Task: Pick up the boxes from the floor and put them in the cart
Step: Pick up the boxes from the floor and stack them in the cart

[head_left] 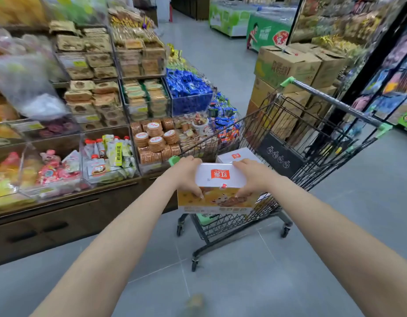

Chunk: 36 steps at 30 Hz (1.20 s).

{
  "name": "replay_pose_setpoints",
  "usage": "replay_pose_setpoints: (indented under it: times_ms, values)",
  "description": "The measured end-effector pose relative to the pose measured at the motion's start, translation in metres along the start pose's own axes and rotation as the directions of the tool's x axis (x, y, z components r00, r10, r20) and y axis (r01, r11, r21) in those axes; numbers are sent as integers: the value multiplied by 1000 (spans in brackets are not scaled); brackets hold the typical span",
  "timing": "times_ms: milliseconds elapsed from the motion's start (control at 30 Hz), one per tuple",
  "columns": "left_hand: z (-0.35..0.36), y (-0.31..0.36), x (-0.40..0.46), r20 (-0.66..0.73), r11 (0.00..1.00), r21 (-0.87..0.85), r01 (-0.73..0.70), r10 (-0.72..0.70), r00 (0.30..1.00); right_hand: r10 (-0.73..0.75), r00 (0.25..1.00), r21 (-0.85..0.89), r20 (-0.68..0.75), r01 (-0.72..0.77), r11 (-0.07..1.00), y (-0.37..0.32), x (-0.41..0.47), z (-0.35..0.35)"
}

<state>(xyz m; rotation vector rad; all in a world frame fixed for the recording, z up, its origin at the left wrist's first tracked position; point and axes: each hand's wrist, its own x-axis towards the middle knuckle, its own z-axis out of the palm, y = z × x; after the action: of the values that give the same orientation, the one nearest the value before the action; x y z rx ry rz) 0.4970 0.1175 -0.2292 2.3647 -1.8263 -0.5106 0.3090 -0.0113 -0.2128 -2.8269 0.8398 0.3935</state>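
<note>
I hold a white and orange snack box (217,188) with a red logo on top, out in front of me over the near end of the black wire cart (296,156). My left hand (187,176) grips its left side, fingers curled over the front face. My right hand (249,177) grips its right side the same way. A second white box (238,155) with the same red logo lies inside the cart basket just behind the held one.
A snack display (95,110) with clear bins runs along the left, its dark wooden base close to the cart. Stacked cardboard cartons (289,72) stand behind the cart. Shelving (394,76) lines the right. Grey tiled floor (243,282) lies open below and to the right.
</note>
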Motion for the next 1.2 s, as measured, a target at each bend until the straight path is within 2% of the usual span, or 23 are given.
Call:
replay_pose_setpoints:
  times_ms: [267, 500, 800, 967, 1067, 1200]
  values:
    - [1, 8, 121, 16, 999, 31, -27, 26, 1000, 64, 997, 73, 35, -67, 995, 76, 72, -13]
    - [-15, 13, 201, 17, 1000, 26, 15, -15, 1000, 90, 995, 87, 34, -93, 992, 130, 135, -32]
    - [0, 23, 292, 42, 993, -16, 115, -114, 993, 16, 995, 88, 99, -25, 996, 214, 212, -33]
    - [24, 25, 352, -30, 966, -106, 236, -240, 970, -95, 988, 2, 118, 95, 995, 264, 281, -31]
    - [38, 18, 373, -35, 883, -279, 377, -401, 915, -160, 978, 22, 131, 158, 987, 286, 321, -30]
    - [56, 2, 391, 139, 630, -484, 607, -630, 764, -193, 965, 42, 176, 189, 981, 312, 369, -20]
